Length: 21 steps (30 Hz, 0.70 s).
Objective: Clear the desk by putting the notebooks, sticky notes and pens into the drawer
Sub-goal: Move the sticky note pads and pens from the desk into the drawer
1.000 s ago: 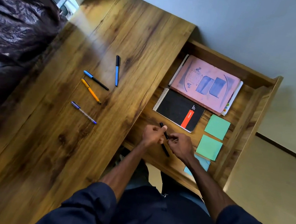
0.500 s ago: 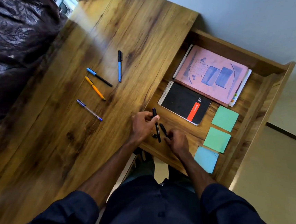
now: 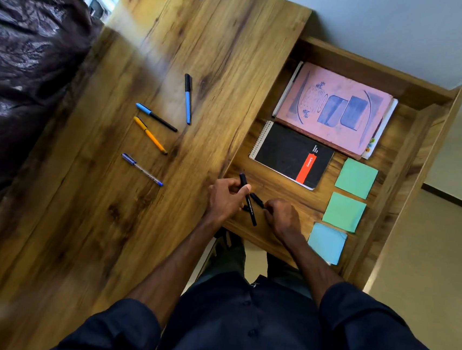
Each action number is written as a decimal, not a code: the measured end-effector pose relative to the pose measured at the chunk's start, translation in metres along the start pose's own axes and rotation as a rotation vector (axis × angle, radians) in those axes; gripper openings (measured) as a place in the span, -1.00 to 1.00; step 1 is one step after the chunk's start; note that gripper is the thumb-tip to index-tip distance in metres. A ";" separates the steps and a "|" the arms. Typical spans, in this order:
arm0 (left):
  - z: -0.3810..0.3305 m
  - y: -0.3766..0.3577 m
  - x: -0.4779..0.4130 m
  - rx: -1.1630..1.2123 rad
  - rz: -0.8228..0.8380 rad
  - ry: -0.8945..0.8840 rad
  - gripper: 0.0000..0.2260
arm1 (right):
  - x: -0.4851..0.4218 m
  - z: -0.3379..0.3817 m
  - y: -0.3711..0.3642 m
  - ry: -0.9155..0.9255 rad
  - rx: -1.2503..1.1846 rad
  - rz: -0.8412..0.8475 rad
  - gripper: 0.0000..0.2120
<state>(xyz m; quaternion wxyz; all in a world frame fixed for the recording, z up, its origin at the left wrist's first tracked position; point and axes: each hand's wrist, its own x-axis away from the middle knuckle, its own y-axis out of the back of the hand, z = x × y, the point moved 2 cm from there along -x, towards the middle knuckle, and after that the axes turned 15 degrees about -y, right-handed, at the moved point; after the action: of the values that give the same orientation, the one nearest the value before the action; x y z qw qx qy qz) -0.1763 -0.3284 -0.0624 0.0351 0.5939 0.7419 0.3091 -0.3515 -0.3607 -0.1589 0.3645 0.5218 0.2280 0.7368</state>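
Note:
The open wooden drawer holds a pink notebook, a black spiral notebook, two green sticky-note pads and a blue pad. Low in the drawer's near left corner, my left hand grips a black pen. My right hand pinches a second black pen beside it. On the desk lie a blue pen, a blue-capped black pen, an orange pen and a clear blue pen.
A dark brown padded surface borders the desk's left side. A grey wall stands behind the drawer and tan floor lies to its right. My legs sit under the drawer's front edge.
My left hand shifted left toward the drawer's corner with its black pen, now more upright. The right hand moved a little with its pen. The view drifted.

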 end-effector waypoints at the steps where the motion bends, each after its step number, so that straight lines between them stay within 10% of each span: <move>1: 0.001 0.000 0.000 -0.002 0.003 0.008 -0.87 | 0.001 0.000 0.001 0.011 0.001 -0.009 -0.89; 15: 0.023 -0.011 -0.001 0.044 0.020 0.108 -0.78 | 0.001 -0.003 -0.002 0.105 0.043 0.048 -0.88; 21: 0.030 -0.024 -0.010 0.221 -0.018 0.253 -0.77 | 0.000 -0.001 0.019 0.015 -0.364 0.027 -0.78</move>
<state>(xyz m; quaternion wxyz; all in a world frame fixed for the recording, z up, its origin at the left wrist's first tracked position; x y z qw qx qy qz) -0.1811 -0.3269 -0.1015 -0.1212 0.5439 0.7751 0.2977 -0.3580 -0.3724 -0.1457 0.4413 0.4446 0.0864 0.7747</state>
